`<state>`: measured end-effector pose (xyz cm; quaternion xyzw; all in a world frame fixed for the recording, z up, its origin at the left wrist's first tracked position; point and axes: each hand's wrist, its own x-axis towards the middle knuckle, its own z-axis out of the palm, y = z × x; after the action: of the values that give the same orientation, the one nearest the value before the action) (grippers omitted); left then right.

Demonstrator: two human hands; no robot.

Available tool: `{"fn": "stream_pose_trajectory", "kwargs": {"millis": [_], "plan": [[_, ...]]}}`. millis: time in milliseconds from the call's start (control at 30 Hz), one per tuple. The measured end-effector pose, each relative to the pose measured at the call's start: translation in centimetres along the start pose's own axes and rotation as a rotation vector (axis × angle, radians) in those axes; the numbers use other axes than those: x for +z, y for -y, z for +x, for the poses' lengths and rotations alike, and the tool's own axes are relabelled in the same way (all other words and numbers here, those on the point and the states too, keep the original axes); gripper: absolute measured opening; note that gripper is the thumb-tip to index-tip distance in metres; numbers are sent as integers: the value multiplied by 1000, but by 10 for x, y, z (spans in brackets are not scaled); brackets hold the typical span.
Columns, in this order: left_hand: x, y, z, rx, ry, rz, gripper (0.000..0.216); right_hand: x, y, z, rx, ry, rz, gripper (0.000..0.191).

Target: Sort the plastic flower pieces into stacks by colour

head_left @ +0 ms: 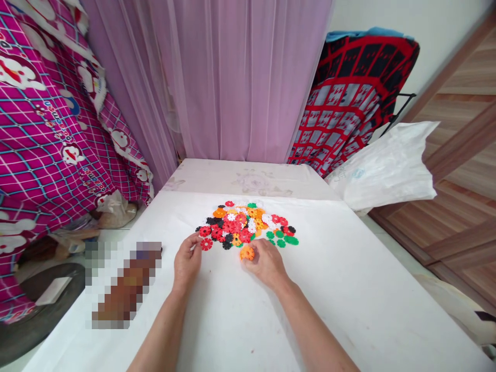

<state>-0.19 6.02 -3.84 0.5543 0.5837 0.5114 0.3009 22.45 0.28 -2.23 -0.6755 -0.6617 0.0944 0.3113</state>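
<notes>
A pile of flower-shaped plastic discs (pixel 231 226) in red, orange, black, white and green lies on the white-covered table. In front of the pile, my right hand (pixel 266 262) pinches orange flower-shaped discs (pixel 247 253) between thumb and fingers; they look stacked, though how many I cannot tell. At the pile's left edge is my left hand (pixel 187 262), its fingers loosely bent and the thumb apart from them, with nothing visible in it. Close to its fingertips lies a red flower-shaped disc (pixel 206 244). Several green discs (pixel 280 241) sit together right of my right hand.
The white table cover (pixel 333 289) spreads around the pile. A pixelated brown object (pixel 126 287) lies on the left side. Beyond the right edge stands a white plastic bag (pixel 387 168). A purple curtain (pixel 248 77) hangs behind the table, with a patterned pink cloth (pixel 58 129) at left.
</notes>
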Motion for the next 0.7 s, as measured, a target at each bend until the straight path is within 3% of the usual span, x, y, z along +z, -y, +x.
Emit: {"fn": "stream_pose_trajectory", "kwargs": {"millis": [700], "plan": [[1, -1, -2, -18, 8, 13, 18, 1, 4, 0, -10, 94, -120, 33]]}}
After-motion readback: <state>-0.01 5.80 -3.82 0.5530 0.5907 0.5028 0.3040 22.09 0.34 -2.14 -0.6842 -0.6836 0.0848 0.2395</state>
